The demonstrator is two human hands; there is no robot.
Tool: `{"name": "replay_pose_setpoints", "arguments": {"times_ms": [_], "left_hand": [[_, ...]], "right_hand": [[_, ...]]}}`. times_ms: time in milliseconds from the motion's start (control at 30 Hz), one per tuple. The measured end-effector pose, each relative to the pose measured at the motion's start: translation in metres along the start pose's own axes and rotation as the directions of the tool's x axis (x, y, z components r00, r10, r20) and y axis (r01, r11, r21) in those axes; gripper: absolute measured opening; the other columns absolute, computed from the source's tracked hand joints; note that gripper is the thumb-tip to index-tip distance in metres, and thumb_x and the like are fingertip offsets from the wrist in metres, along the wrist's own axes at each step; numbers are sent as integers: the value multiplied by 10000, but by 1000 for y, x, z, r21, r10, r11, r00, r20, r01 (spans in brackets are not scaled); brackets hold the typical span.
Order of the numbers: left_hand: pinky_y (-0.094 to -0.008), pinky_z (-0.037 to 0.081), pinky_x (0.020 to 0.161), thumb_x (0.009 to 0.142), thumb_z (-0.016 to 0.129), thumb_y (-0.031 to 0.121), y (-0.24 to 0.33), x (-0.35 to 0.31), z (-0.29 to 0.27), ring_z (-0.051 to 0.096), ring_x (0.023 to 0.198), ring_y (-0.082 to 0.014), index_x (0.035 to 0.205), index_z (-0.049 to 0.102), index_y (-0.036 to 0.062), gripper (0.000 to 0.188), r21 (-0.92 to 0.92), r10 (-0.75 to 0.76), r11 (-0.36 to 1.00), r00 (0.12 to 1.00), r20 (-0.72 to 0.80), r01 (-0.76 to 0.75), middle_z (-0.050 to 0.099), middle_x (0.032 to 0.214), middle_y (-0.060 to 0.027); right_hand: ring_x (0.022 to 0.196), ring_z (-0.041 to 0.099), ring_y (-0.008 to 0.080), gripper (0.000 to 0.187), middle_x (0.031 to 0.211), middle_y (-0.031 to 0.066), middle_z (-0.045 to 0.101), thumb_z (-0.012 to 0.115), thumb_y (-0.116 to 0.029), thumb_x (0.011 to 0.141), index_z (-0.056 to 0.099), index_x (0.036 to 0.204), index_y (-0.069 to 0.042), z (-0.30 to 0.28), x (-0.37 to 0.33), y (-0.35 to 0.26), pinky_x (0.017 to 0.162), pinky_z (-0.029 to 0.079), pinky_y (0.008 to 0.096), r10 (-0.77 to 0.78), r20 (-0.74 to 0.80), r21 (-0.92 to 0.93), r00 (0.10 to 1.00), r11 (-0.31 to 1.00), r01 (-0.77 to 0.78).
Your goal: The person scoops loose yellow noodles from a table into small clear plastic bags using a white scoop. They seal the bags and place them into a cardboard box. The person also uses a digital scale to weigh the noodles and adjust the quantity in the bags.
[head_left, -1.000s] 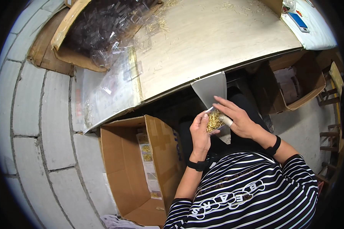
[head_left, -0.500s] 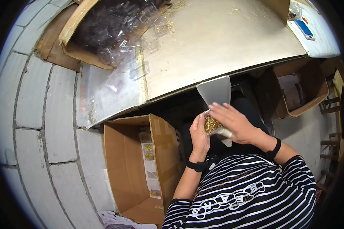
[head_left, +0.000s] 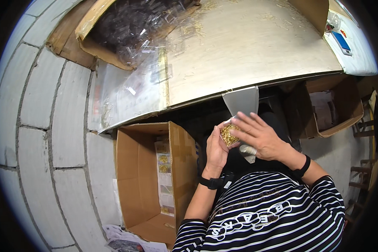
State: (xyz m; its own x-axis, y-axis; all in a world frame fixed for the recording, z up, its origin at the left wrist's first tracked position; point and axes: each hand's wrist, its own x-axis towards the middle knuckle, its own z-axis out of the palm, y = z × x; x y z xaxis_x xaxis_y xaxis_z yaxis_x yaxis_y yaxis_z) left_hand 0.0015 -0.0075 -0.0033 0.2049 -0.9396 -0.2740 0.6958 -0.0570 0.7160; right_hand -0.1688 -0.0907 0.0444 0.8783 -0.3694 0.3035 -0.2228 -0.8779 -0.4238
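Observation:
My left hand (head_left: 216, 152) is wrapped around a small clear plastic box (head_left: 229, 135) filled with thin gold-coloured metal pieces, like small nails or pins. Just to its right, my right hand (head_left: 260, 137) stretches out with fingers apart, slightly blurred. Its fingertips overlap the box's right side; whether they touch it I cannot tell. A white wrapping (head_left: 248, 150) covers the right thumb. Behind the hands, a grey chute (head_left: 242, 100) hangs from the table's front edge, and its lower end shows below them.
On the pale table (head_left: 256, 46), gold pieces lie scattered near a tipped carton (head_left: 92, 25) spilling clear plastic boxes (head_left: 145, 31). An open cardboard box (head_left: 138, 180) with a few filled boxes stands left of my legs. Another carton (head_left: 306, 113) is at right, below a blue-topped device (head_left: 341, 41).
My right fingers have spread and shifted off the box's top, so more of the gold pieces shows. The left hand keeps its hold. The whole view has shifted slightly.

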Motion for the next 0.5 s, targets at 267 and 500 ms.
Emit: {"name": "replay_pose_setpoints", "arguments": {"times_ms": [267,500], "left_hand": [[-300,559,731,1008,370,303,-6,-1,-4,626,934,-168,1145,555,23,363,-11,91,996,991,-100,-93,613,1077,-89],[-254,537,714,1000,396,229,42,-13,-8,620,860,-118,1125,560,5,304,45,146,989,957,-250,-139,626,994,-61]], "right_hand": [[1381,278,214,546,1448,58,377,563,-270,876,409,1375,-109,20,9,-2,1129,212,443,-98,181,-80,979,990,114],[1365,311,275,580,1445,117,372,633,-206,820,440,1352,-76,19,56,-28,1106,260,454,-231,89,13,969,973,231]]}}
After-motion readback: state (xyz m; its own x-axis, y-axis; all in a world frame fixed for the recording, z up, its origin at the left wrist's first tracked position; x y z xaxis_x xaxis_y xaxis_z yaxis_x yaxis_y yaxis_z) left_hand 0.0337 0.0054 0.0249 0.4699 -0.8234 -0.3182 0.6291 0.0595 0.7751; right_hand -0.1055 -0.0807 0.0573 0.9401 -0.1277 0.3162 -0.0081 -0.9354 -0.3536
